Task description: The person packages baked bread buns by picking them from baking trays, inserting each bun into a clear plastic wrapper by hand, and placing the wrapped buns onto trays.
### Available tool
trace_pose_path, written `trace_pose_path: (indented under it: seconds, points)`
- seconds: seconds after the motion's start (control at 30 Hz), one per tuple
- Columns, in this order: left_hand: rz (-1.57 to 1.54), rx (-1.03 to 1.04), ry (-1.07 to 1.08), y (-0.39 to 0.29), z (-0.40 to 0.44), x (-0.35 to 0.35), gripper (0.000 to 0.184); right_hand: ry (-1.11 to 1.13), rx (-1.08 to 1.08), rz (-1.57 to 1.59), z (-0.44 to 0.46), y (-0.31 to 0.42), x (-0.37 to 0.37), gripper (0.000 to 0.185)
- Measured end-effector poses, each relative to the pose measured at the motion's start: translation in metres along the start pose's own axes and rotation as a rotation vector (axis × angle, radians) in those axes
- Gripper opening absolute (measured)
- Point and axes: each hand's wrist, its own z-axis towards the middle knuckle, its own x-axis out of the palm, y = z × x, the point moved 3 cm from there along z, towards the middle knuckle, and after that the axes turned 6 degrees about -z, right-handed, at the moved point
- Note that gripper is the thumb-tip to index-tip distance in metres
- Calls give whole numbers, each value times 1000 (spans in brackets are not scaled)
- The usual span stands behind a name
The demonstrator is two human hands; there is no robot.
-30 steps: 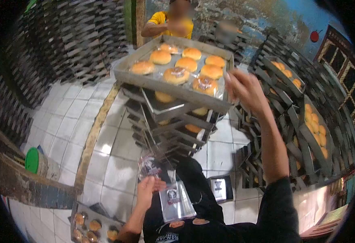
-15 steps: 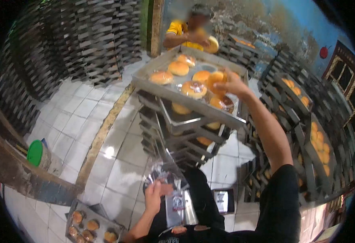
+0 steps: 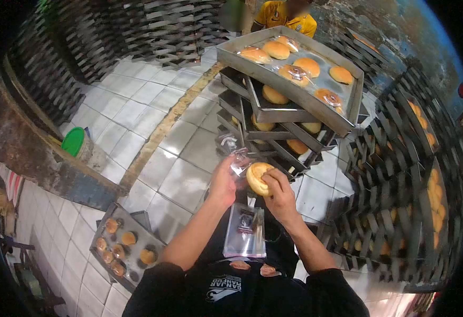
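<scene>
My right hand (image 3: 282,196) grips a round golden bun (image 3: 258,178) in front of my lap. Close on its left, my left hand (image 3: 225,179) is closed on a clear plastic bag (image 3: 237,162) with dark printing. The bun is beside the bag's mouth; I cannot tell whether it touches the film. A stack of printed plastic bags (image 3: 245,230) lies on my lap. Ahead, a metal tray (image 3: 289,95) on top of a pile of trays holds several buns, some bare and some wrapped in clear film.
A tray (image 3: 139,267) with several buns lies on the tiled floor at left. Near the low wall (image 3: 57,158) stands a bucket with a green lid (image 3: 73,141). Stacked trays of buns (image 3: 395,206) rise at right. A person in a yellow shirt (image 3: 301,25) is beyond the pile.
My right hand has come down from the top tray with a bun. My left hand has risen towards it with the bag. The view has shifted.
</scene>
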Motion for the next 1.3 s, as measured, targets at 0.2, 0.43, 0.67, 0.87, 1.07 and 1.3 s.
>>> trace_pose_path:
  seconds: [0.2, 0.43, 0.67, 0.87, 1.07, 1.3]
  points:
    - [-82, -157, 78, 18, -10, -18, 35, 109, 80, 43, 16, 40, 0, 49]
    - [-252, -82, 28, 28, -12, -58, 45, 329, 141, 103, -8, 52, 56, 51]
    - [-132, 124, -2, 32, -36, -29, 41, 381, 23, -14, -6, 47, 65, 63]
    - [63, 313, 56, 39, -49, -2, 48, 479, -57, -254, 13, 32, 49, 61]
    - [-184, 224, 189, 27, 4, -13, 44, 380, -60, -215, 30, 22, 55, 57]
    - [-376, 72, 128, 8, 18, -17, 63, 448, 132, 428, 24, 40, 33, 11]
